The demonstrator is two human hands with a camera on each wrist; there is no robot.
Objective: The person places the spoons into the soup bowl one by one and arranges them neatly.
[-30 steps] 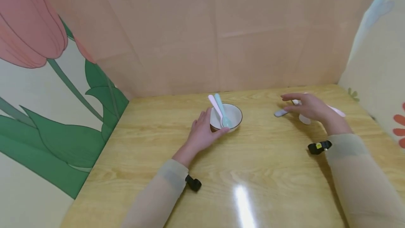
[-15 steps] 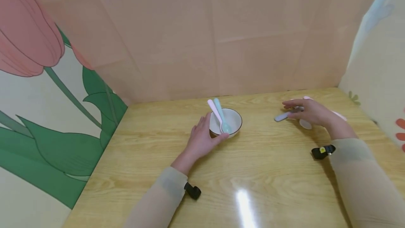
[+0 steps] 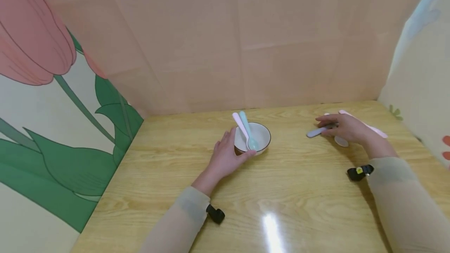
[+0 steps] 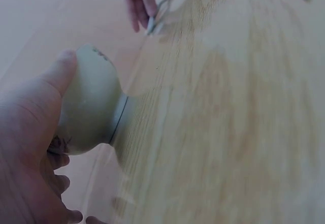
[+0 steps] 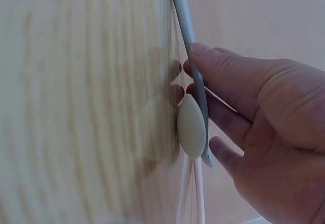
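Note:
My left hand [image 3: 225, 155] holds the left side of a white bowl [image 3: 263, 132] with a dark rim, thumb at the near side. The left wrist view shows the bowl's outer wall [image 4: 91, 102] beside the thumb. A pink spoon [image 3: 238, 121] and a light blue spoon [image 3: 245, 121] lean in it, handles past the far rim. At the right, my right hand [image 3: 348, 128] pinches a grey-blue spoon [image 3: 314, 132] between thumb and fingers. Its handle end points left, right at the tabletop in the right wrist view. The hand partly hides its other end.
Beside the right hand lies a spoon with a pale head [image 5: 192, 127]. Pink handles [image 3: 377, 131] show behind the wrist. A pinkish backdrop [image 3: 190, 50] rises at the table's [image 3: 168, 151] far edge, with printed side panels [image 3: 59, 136] left and right.
The right hand has come down and its thumb and fingers have drawn together on the grey-blue spoon. The left hand stays on the bowl. The head view has shifted slightly.

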